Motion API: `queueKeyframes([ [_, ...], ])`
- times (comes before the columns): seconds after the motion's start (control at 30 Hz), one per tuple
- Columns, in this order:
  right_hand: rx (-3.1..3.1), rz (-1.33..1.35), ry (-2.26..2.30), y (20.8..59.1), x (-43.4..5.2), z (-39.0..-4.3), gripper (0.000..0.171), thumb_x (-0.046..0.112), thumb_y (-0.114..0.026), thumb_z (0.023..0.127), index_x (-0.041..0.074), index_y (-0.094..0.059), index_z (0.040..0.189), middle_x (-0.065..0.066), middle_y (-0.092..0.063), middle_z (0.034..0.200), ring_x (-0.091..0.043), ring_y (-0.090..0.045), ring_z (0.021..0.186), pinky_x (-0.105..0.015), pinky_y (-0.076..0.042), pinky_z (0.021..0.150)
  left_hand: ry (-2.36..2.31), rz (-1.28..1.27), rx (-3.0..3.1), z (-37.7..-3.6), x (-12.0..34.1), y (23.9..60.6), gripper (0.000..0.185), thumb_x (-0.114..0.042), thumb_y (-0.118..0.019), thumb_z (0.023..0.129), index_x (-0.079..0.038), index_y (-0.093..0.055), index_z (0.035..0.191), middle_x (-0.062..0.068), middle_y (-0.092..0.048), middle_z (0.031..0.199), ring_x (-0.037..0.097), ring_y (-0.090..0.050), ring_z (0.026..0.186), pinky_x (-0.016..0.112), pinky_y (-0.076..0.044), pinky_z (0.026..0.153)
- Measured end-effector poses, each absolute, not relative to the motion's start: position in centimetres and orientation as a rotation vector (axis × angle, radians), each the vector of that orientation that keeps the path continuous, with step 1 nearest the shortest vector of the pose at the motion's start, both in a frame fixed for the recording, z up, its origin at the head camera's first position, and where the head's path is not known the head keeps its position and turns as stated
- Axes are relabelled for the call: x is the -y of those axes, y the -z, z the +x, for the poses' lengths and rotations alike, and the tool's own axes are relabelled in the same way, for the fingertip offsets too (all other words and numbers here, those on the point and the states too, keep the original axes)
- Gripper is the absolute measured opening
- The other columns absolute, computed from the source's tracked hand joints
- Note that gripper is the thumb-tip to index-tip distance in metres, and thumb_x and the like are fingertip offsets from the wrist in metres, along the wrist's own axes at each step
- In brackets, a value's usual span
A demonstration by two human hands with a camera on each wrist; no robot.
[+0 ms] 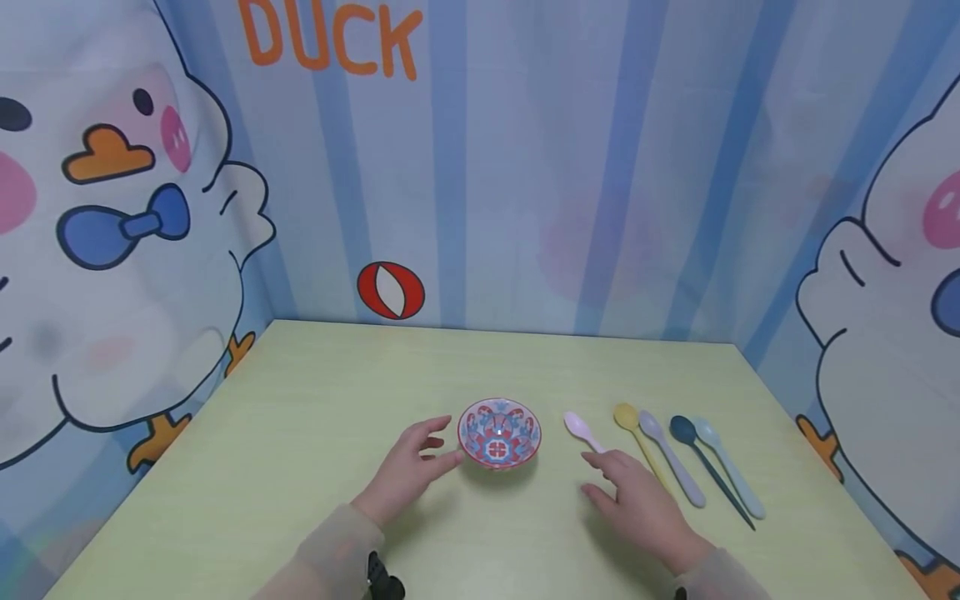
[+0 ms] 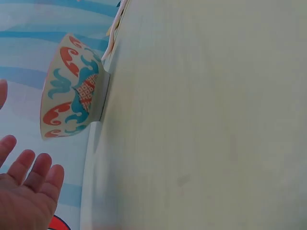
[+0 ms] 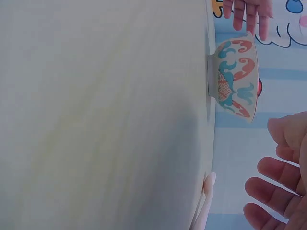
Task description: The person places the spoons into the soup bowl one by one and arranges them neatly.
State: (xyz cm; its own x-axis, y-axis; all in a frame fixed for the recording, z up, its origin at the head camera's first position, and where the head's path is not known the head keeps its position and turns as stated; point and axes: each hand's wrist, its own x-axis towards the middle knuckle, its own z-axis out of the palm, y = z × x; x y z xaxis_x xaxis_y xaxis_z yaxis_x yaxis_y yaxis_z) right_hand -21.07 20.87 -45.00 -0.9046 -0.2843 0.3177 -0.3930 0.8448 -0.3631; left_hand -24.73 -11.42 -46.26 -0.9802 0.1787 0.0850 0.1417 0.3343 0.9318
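A small bowl [image 1: 498, 433] with a red and blue pattern stands upright on the pale table [image 1: 300, 433]. My left hand [image 1: 437, 450] hovers just left of it with relaxed fingers and holds nothing. The left wrist view shows a gap between the fingers [image 2: 29, 167] and the bowl [image 2: 72, 88]. My right hand [image 1: 602, 475] lies to the bowl's right with straight fingers, over the handle of a pink spoon [image 1: 580, 427]. In the right wrist view the bowl [image 3: 235, 79] sits beyond my fingers [image 3: 273, 191], and the pink spoon [image 3: 206, 201] lies near them.
Right of the pink spoon lie a yellow spoon [image 1: 628, 419], a lavender spoon [image 1: 671, 458], a dark blue spoon [image 1: 701, 454] and a pale blue spoon [image 1: 727, 467], side by side. Cartoon duck panels [image 1: 135, 250] wall the table at the back and on both sides.
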Motion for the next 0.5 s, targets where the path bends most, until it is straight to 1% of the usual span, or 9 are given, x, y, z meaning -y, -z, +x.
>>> queueKeyframes([
  [0.13, 2.787, 0.485, -0.653, 44.9, -21.1, -21.4, 0.04, 0.018, -0.072, 0.086, 0.007, -0.063, 0.124, -0.005, -0.065, 0.112, -0.018, -0.061, 0.094, -0.038, -0.051, 0.081, -1.729, 0.285, -2.489, -25.4, 11.6, 46.5, 0.072, -0.039, -0.074, 0.084, -0.016, -0.042, 0.145, 0.005, -0.04, 0.146, 0.027, -0.047, 0.124, 0.045, -0.049, 0.092],
  [0.3, 2.823, 0.439, -0.662, 45.1, -21.2, -21.9, 0.041, 0.02, -0.071, 0.087, 0.006, -0.062, 0.125, -0.006, -0.064, 0.114, -0.019, -0.061, 0.095, -0.039, -0.051, 0.082, -1.681, 0.286, -2.439, -26.3, 11.5, 46.8, 0.072, -0.037, -0.074, 0.085, -0.018, -0.04, 0.146, 0.003, -0.043, 0.144, 0.025, -0.047, 0.123, 0.044, -0.05, 0.087],
  [0.4, 2.846, 0.405, -0.658, 45.2, -21.3, -22.2, 0.042, 0.021, -0.07, 0.088, 0.006, -0.062, 0.126, -0.007, -0.064, 0.115, -0.02, -0.061, 0.096, -0.041, -0.051, 0.082, -1.66, 0.306, -2.437, -26.7, 11.4, 47.0, 0.073, -0.036, -0.074, 0.084, -0.017, -0.04, 0.146, 0.004, -0.043, 0.144, 0.026, -0.048, 0.122, 0.043, -0.051, 0.085],
  [0.5, 2.855, 0.385, -0.655, 45.2, -21.5, -22.3, 0.041, 0.022, -0.069, 0.089, 0.005, -0.061, 0.126, -0.009, -0.063, 0.116, -0.023, -0.061, 0.099, -0.043, -0.05, 0.083, -1.634, 0.338, -2.461, -27.0, 11.3, 47.1, 0.075, -0.035, -0.074, 0.084, -0.015, -0.038, 0.147, 0.006, -0.041, 0.146, 0.029, -0.047, 0.124, 0.046, -0.05, 0.087],
])
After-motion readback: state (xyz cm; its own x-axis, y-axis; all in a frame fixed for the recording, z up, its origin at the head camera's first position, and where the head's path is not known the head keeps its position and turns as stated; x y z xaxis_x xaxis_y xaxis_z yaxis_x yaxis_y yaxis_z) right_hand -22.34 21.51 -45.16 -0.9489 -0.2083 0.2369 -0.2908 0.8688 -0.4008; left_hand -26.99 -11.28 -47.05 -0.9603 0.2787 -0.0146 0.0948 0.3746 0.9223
